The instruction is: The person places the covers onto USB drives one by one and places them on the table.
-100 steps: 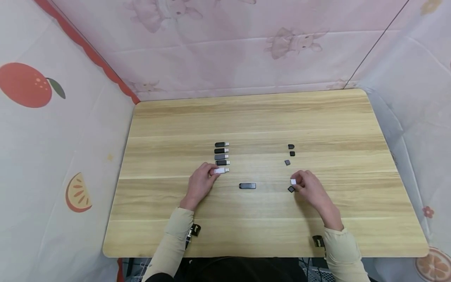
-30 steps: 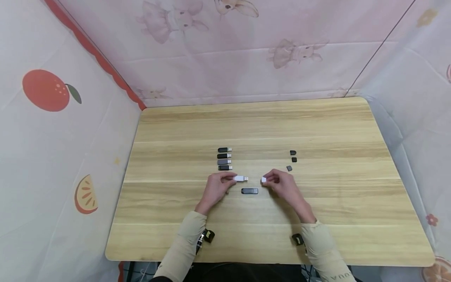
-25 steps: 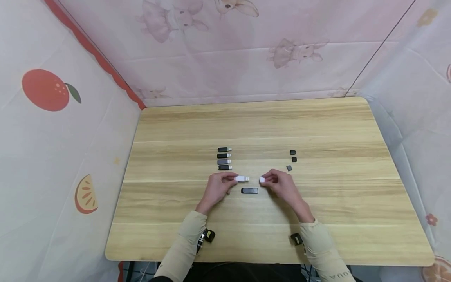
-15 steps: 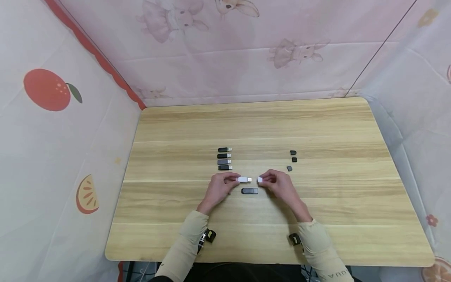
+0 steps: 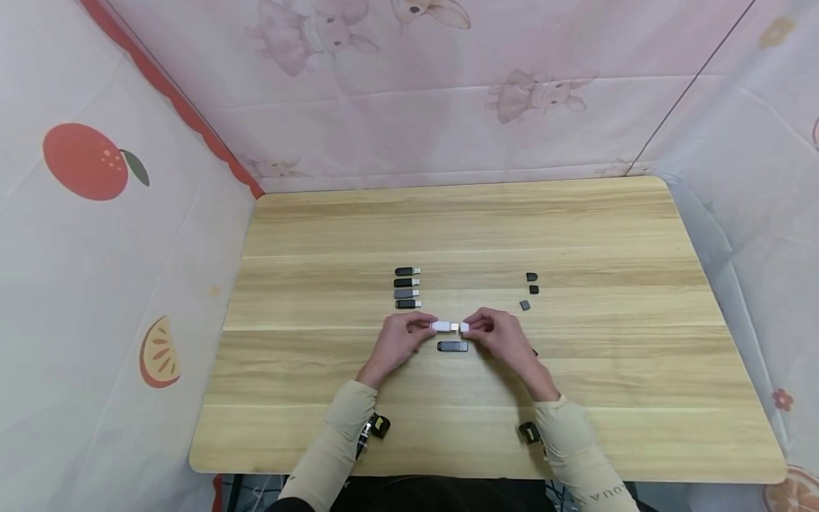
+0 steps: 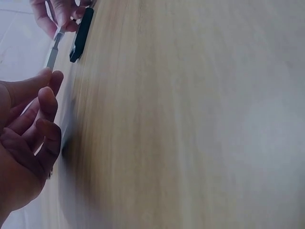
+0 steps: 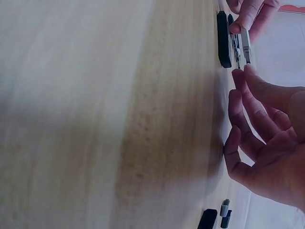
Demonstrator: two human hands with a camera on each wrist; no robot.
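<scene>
My left hand (image 5: 397, 343) pinches the rear end of a white USB stick (image 5: 441, 326), its metal plug pointing right. Thumb and fingers of my right hand (image 5: 503, 338) pinch a small white cap (image 5: 464, 327) in line with the plug. Plug and cap are nearly touching; whether the tip has entered is too small to tell. In the left wrist view the stick (image 6: 52, 56) is held just above the table. Fingertips mostly hide the cap in the right wrist view. Just below both hands lies a dark grey USB stick (image 5: 452, 346).
Several uncapped USB sticks (image 5: 406, 283) lie in a column at left, plugs facing right. Three dark caps (image 5: 534, 289) lie at right. Another dark cap (image 5: 535, 352) is partly hidden by my right wrist. All rest on the wooden table (image 5: 320, 235).
My hands have brought the white stick and cap from opposite sides to the middle. Over the last second the right hand moved left, closing the gap between plug and cap.
</scene>
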